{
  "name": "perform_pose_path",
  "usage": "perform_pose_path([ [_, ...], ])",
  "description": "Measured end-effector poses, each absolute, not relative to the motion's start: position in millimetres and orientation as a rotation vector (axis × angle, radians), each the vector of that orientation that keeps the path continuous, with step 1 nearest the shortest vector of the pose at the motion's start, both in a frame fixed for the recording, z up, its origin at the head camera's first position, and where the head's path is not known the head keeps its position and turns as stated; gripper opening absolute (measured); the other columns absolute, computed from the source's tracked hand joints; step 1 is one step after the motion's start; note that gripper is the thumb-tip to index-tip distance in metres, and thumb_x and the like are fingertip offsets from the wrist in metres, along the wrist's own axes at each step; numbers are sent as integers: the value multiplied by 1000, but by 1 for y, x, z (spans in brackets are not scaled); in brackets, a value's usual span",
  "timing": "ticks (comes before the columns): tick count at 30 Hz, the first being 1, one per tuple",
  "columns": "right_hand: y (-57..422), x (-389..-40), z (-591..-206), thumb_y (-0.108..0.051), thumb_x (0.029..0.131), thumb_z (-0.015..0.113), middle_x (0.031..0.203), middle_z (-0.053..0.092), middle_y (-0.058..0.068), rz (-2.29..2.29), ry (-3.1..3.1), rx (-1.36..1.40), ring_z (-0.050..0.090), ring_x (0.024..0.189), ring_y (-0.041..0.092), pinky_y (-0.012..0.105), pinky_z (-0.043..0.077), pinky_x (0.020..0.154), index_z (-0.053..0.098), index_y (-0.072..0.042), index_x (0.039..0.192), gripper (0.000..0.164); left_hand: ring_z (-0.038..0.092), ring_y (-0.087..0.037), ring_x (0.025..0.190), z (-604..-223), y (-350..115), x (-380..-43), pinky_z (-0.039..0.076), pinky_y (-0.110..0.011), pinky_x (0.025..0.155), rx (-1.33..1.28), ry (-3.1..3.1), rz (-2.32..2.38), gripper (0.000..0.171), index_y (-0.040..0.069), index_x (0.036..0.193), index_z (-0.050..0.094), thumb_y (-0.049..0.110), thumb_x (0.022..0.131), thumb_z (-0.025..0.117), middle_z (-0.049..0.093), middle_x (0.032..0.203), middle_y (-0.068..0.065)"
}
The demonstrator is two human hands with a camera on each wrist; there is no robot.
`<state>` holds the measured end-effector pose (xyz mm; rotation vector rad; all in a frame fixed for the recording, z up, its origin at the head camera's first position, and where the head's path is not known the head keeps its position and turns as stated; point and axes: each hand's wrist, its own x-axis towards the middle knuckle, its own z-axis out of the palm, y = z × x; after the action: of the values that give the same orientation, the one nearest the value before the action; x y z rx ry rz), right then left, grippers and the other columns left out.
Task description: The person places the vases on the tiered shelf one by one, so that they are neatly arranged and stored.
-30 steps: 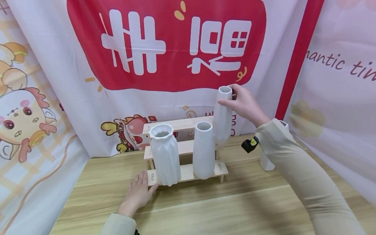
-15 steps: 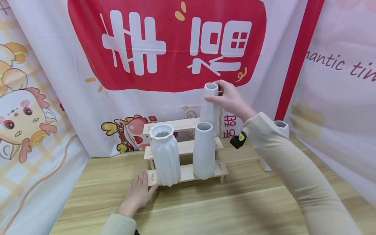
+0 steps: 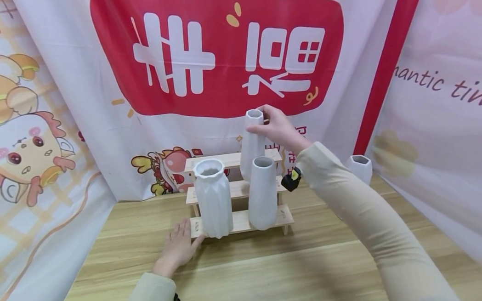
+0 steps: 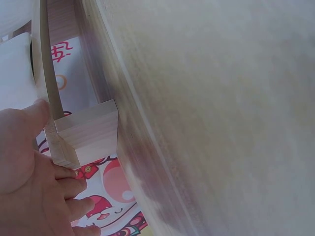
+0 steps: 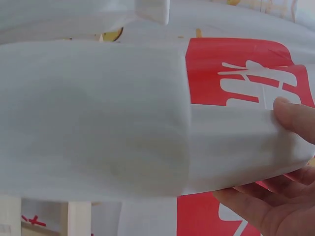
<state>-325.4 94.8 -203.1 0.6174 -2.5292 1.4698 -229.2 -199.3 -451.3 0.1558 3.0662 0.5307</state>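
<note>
My right hand [image 3: 280,128] grips a slim white faceted vase [image 3: 251,145] near its top, holding it upright over the back of the three-tier wooden stand [image 3: 239,220]. Its lower end is hidden behind a tapered white vase [image 3: 262,197] on the bottom tier. In the right wrist view, thumb and fingers [image 5: 293,118] lie on opposite sides of the held vase [image 5: 236,147]. A fluted white vase [image 3: 214,203] stands left on that same tier. My left hand [image 3: 177,245] touches the bottom tier's left end, fingers extended, thumb [image 4: 37,115] at the board's front edge.
Another white vase with an angular rim [image 3: 360,168] stands at the right, partly behind my right sleeve [image 3: 351,199]. Printed cloth [image 3: 172,108] hangs behind and beside the wooden table [image 3: 240,279].
My right hand has carried the slim vase leftward from the stand's right side to over its back tiers. The left hand stays at the bottom tier's end.
</note>
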Motion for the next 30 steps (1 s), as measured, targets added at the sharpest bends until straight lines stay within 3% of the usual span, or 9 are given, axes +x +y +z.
perform_pose_path([
  [10, 71, -324, -203, -27, 79, 73, 113, 53, -1, 1632, -2558, 684, 53, 98, 19, 40, 47, 87, 47, -16, 118, 48, 11, -46, 132, -448, -198, -228, 8, -58, 105, 157, 3065, 528, 75, -12, 142, 12, 42, 97, 39, 12, 146, -30],
  [17, 49, -321, -205, -22, 82, 70, 115, 52, 0, 1683, -2548, 704, 52, 99, 18, 34, 47, 85, 46, -14, 119, 44, 10, -46, 132, -448, -198, -229, 5, -58, 105, 134, 3060, 534, 74, -11, 142, 12, 42, 97, 39, 12, 146, -30],
  [30, 17, -324, -214, -18, 84, 68, 119, 50, 2, 1781, -2545, 655, 50, 102, 20, 39, 48, 83, 45, -14, 119, 43, 10, -47, 132, -451, -199, -227, 5, -59, 105, 128, 3063, 544, 74, -12, 141, 13, 40, 97, 41, 12, 146, -30],
])
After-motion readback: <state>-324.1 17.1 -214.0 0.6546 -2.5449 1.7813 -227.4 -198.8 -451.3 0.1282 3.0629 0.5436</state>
